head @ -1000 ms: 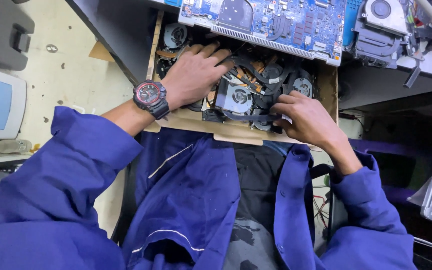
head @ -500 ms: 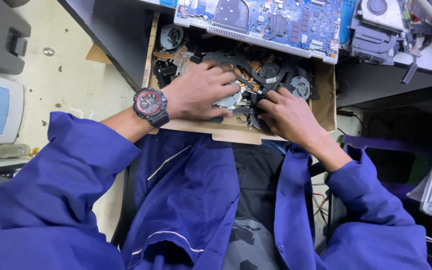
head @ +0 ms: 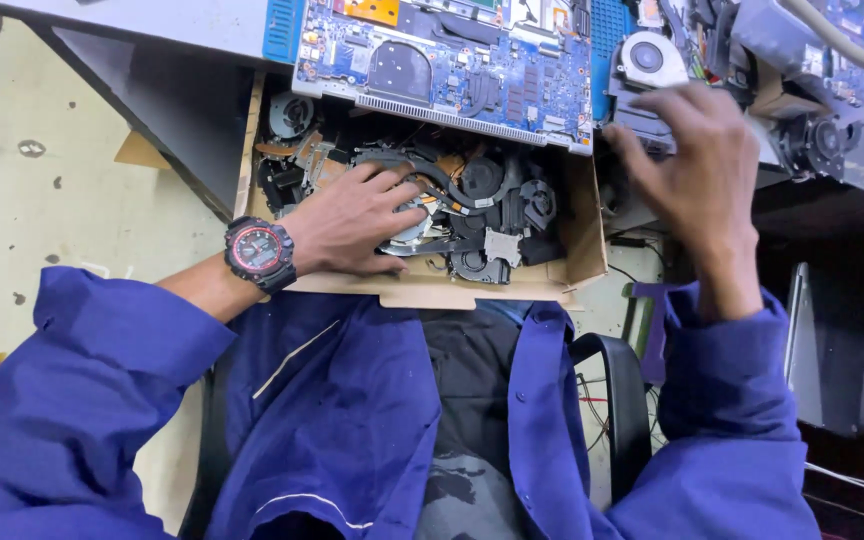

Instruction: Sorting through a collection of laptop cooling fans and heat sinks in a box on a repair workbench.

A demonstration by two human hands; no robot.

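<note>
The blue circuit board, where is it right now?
In the head view the blue circuit board lies at top centre on the bench edge, just above the cardboard box of black fans, with the left hand in that box below it.

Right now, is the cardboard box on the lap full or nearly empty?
Fairly full: the cardboard box holds a heap of dark cooling fans, with the left hand resting on them.

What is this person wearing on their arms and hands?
Both hands are bare, with no gloves: the left hand and the right hand. Long, loose blue sleeves reach to the wrists, part of an open blue work coat. On the left wrist sits a chunky black watch with a red-ringed dial.
</note>
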